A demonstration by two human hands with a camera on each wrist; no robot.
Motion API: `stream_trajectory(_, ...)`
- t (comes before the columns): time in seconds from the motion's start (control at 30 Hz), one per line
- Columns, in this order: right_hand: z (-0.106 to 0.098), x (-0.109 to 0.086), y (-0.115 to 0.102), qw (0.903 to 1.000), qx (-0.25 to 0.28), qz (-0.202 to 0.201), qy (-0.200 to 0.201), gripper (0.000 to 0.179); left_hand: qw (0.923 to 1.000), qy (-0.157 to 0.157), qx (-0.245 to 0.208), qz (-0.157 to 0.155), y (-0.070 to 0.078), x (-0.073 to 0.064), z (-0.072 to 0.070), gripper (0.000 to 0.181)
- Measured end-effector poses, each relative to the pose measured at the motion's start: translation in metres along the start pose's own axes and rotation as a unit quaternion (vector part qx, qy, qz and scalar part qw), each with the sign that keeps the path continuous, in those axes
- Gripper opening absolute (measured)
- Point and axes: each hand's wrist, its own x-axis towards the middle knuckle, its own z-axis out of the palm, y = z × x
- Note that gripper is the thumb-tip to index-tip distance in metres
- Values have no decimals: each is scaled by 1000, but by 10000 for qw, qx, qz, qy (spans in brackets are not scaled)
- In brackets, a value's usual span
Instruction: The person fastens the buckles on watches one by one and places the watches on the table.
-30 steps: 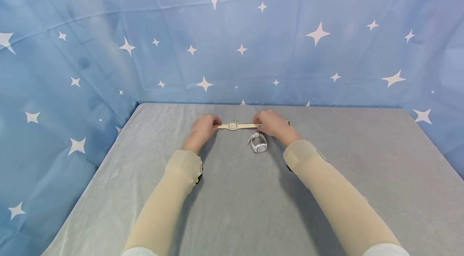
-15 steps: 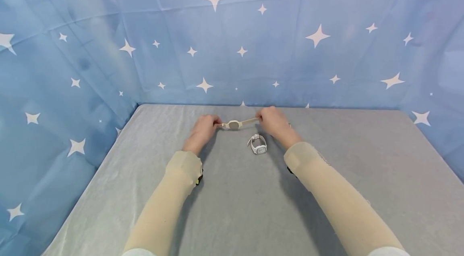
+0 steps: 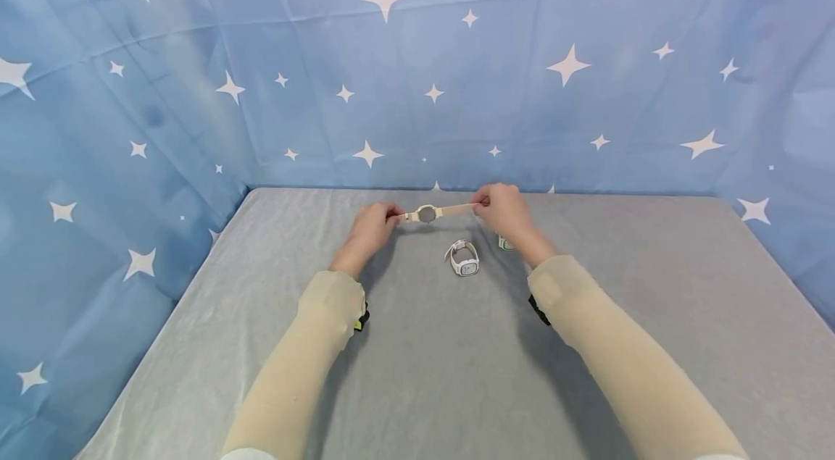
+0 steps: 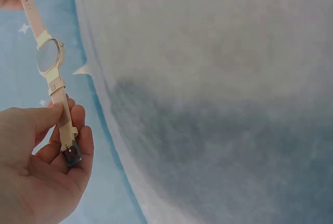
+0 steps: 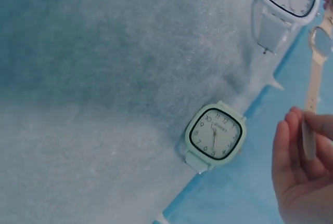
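Observation:
A cream wristwatch (image 3: pixel 427 214) is stretched out straight between the two hands, its case back toward the head camera. My left hand (image 3: pixel 373 227) pinches the buckle end of its strap; the dark buckle (image 4: pixel 72 154) shows at the fingers in the left wrist view. The strap's holed end (image 5: pixel 309 141) is pinched between thumb and fingers of my right hand (image 3: pixel 507 212). Below the stretched watch lies a white wristwatch (image 3: pixel 465 258) with its strap looped. A pale green wristwatch (image 5: pixel 216 133) lies under my right hand, mostly hidden by it in the head view.
A grey cloth-covered table (image 3: pixel 430 358) spreads beneath both arms. Behind it and at the sides hangs a blue curtain (image 3: pixel 417 112) with white stars, meeting the table's back edge.
Both hands have lifted the cream watch off the table and turned its face away from the head camera. The right hand has moved up and right, uncovering part of the green watch.

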Motion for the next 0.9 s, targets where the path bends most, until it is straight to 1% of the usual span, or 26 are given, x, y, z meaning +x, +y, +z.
stream_trajectory(0.13,-7,-7,5,9992,363,151,89,19,9996,42,-295,3,7,-3,-2,18)
stream_trajectory(0.3,-15,-15,9,9977,613,254,153,19,9982,10,-603,37,16,-8,-7,18)
stream_trajectory(0.57,-32,-27,12,9941,1030,328,64,20,9966,17,-806,190,27,-16,-14,18)
stream_trajectory(0.77,-42,-39,14,9869,1572,364,12,21,9954,20,-887,373,33,-23,-19,18)
stream_trajectory(0.9,-45,-47,17,9851,1686,337,2,22,9944,43,-920,523,37,-27,-21,17)
